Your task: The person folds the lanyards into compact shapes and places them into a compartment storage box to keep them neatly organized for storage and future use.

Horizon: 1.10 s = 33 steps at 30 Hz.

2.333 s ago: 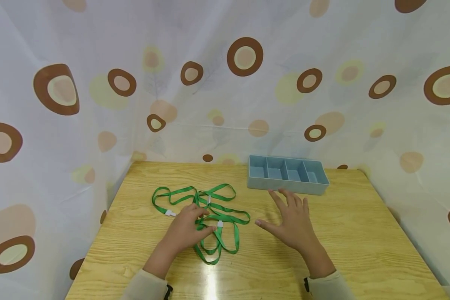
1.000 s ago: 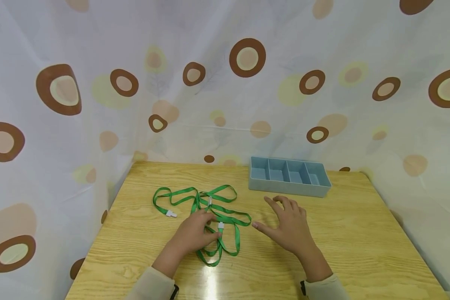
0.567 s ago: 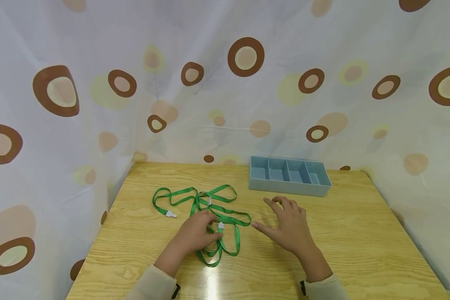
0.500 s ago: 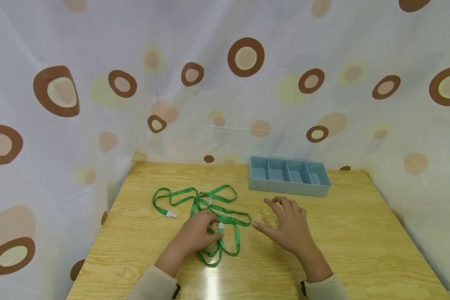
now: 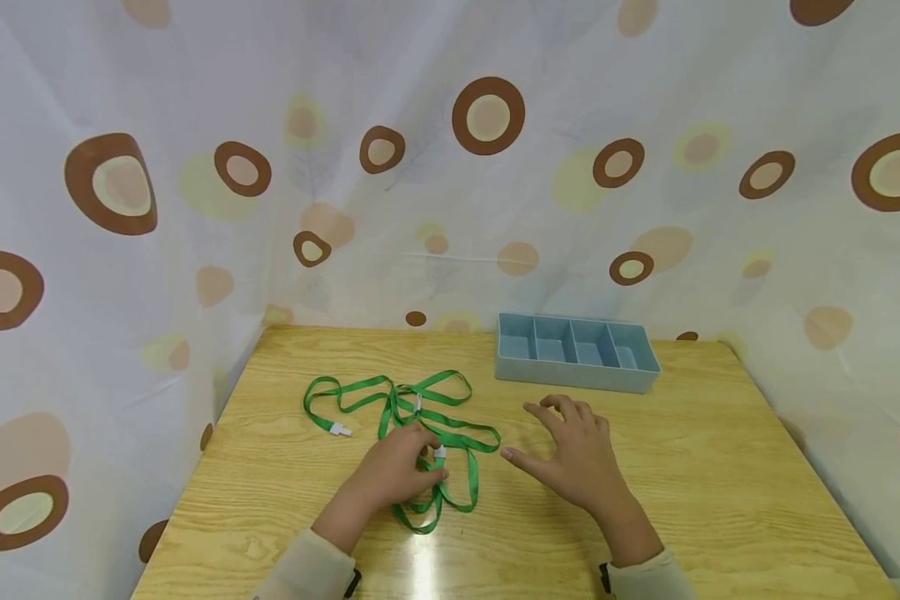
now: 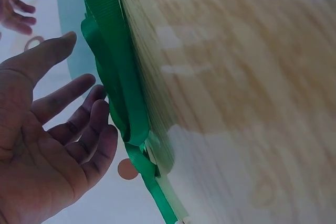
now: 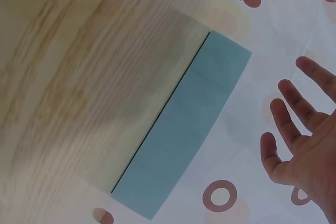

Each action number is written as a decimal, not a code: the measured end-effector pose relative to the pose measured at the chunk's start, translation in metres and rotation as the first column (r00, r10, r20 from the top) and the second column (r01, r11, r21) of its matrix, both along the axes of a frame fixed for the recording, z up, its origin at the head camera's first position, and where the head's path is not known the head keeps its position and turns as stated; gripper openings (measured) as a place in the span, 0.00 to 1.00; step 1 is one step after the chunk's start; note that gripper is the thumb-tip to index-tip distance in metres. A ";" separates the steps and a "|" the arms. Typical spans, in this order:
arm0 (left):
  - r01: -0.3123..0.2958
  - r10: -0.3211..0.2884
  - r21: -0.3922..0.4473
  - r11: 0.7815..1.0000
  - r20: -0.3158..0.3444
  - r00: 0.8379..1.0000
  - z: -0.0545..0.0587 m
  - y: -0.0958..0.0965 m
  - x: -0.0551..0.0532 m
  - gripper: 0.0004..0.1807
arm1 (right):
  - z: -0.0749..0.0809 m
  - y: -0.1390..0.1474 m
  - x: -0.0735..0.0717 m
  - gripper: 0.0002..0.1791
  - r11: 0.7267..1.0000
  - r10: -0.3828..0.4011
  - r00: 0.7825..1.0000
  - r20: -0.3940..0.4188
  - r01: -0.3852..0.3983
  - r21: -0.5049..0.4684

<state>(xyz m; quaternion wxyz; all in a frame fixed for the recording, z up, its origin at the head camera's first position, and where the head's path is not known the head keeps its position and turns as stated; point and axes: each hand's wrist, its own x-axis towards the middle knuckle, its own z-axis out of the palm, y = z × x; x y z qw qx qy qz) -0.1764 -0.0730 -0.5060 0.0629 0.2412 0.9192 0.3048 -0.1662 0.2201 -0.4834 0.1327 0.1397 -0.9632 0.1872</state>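
Got left hand (image 5: 396,468) over green lanyards (image 6: 123,85), right hand (image 5: 583,460) near them, both empty, fingers apart, and blue tray (image 5: 577,375) beyond right hand, likely for spreading room.

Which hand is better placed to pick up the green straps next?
Probably the left hand: it reaches over the green straps, while the right hand is off to their right, in front of the blue box.
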 end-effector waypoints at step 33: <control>0.024 -0.024 -0.012 1.000 -0.028 0.999 -0.006 0.004 -0.002 0.20 | -0.009 -0.016 0.005 0.33 0.998 0.060 0.998 0.010 -0.060 0.034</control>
